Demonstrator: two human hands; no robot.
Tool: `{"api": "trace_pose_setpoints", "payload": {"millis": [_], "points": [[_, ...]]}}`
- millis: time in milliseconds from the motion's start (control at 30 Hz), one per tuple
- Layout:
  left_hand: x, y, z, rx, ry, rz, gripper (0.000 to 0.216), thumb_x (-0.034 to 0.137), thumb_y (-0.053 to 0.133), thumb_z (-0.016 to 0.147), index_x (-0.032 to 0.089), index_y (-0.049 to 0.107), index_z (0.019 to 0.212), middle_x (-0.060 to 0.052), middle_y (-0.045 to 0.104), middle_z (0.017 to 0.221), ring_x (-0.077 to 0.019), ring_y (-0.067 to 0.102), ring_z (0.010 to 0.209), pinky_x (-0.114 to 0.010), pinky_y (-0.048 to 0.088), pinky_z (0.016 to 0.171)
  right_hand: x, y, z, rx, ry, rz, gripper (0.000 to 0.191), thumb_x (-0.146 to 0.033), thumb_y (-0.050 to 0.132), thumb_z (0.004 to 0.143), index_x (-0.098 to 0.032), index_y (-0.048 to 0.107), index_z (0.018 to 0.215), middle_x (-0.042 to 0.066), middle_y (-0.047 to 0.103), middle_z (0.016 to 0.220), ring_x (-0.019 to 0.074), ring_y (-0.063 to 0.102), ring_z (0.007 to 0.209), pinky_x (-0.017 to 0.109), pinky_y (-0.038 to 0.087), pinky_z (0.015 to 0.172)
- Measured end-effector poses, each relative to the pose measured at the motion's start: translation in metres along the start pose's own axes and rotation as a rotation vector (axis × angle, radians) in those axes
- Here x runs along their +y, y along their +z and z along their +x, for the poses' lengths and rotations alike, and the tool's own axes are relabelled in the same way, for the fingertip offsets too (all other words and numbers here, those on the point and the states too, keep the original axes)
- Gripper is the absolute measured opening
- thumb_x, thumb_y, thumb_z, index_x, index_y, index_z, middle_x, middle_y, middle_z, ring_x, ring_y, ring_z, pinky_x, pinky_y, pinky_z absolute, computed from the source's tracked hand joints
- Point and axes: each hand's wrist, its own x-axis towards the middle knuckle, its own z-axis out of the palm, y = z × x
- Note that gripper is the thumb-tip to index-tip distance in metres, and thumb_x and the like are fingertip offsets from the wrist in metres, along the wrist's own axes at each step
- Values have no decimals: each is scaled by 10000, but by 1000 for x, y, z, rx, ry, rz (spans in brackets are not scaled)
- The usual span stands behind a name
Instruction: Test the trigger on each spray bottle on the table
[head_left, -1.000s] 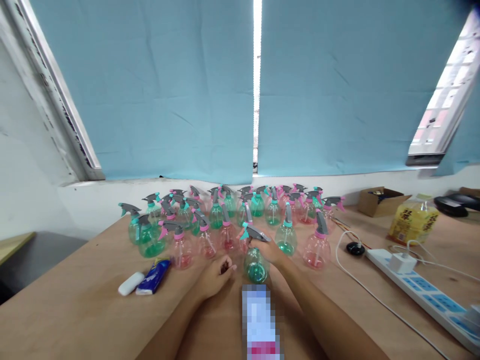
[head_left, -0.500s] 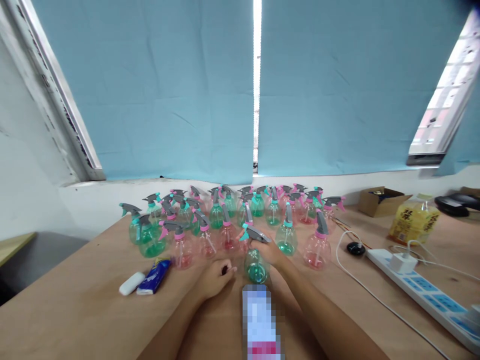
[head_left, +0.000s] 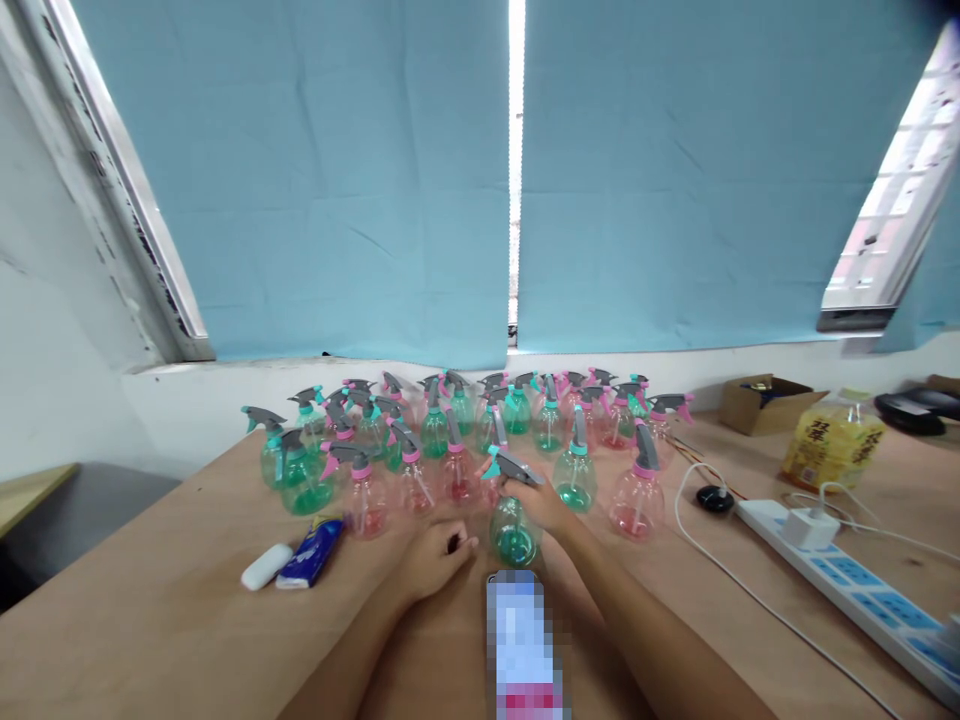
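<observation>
My right hand (head_left: 546, 503) is wrapped around the neck of a green spray bottle (head_left: 515, 537) with a grey and teal trigger head, which stands upright on the table. Loosely curled, my left hand (head_left: 439, 560) rests on the table just left of that bottle, with a dark hollow inside its fingers and nothing visible in it. A phone (head_left: 525, 640) with a blurred-out screen lies between my forearms. Behind my hands stand several green and pink spray bottles, among them a pink bottle (head_left: 459, 478) and another green bottle (head_left: 576, 482).
On the left lie a white oval case (head_left: 267, 567) and a blue packet (head_left: 311, 553). To the right are a power strip (head_left: 840, 580) with a white charger (head_left: 810, 528), a black round device (head_left: 715, 498), a yellow jug (head_left: 834, 440) and an open cardboard box (head_left: 769, 408).
The whole view has shifted very slightly. Both hands and the green spray bottle stay where they were on the table.
</observation>
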Motion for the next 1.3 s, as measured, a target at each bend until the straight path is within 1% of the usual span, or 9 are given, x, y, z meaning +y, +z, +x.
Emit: {"api": "trace_pose_setpoints", "payload": {"millis": [267,467,600,733,900,1000,1100,1233,1300], "points": [[1,1,-2,-5,20,45,404,484,479,931,184,532,666,24,543,620,-134,478,609,-251,284,570,5,0,0,4,34,101,211,-166,526,647,-208,700,758,5,645,660,181,589,632,303,483,631],[1,0,-2,-12,28,56,378,449,487,928,187,508,656,25,554,634,-136,486,619,-254,300,586,2,-2,0,-53,12,-15,296,-162,526,655,-219,716,875,-13,638,671,168,570,641,293,473,655],[-1,1,-1,-25,36,74,362,432,485,936,187,515,672,22,571,649,-139,499,629,-254,302,591,5,-3,-1,-87,-2,-9,300,-168,510,679,-210,712,897,-15,623,660,164,568,647,288,455,662],[-2,2,-1,-13,42,73,362,423,487,934,187,506,661,24,558,638,-137,493,623,-254,302,591,6,-2,0,-87,9,11,289,-158,513,669,-214,705,877,-17,613,657,158,545,623,289,447,653],[-3,3,-1,-12,26,74,355,414,496,929,185,485,659,33,541,630,-130,484,614,-251,291,583,1,1,0,-70,3,47,200,-157,530,673,-215,689,778,1,644,698,175,577,662,297,458,651],[-4,3,-1,-11,27,73,356,414,493,933,184,481,660,34,536,628,-128,480,612,-248,285,576,-2,1,-1,-83,-11,23,228,-140,529,683,-211,702,813,-7,625,675,163,562,640,285,446,632],[-3,3,-2,-14,35,72,358,417,489,936,184,484,665,28,561,650,-132,496,635,-248,298,592,0,-3,-4,-19,-24,-26,257,-127,528,685,-211,701,855,-25,599,662,147,540,632,271,435,634],[-4,1,-3,-33,21,78,376,433,465,946,184,478,665,23,579,664,-135,507,647,-250,298,595,8,-13,-9,178,-21,-141,129,-162,537,705,-193,651,757,-27,582,641,139,508,595,259,404,586],[-4,1,-3,-39,16,88,378,436,461,948,184,476,666,24,576,663,-135,505,645,-252,291,591,11,-18,-12,293,-21,-209,83,-184,535,731,-192,615,749,-26,580,635,143,510,588,260,401,580]]}}
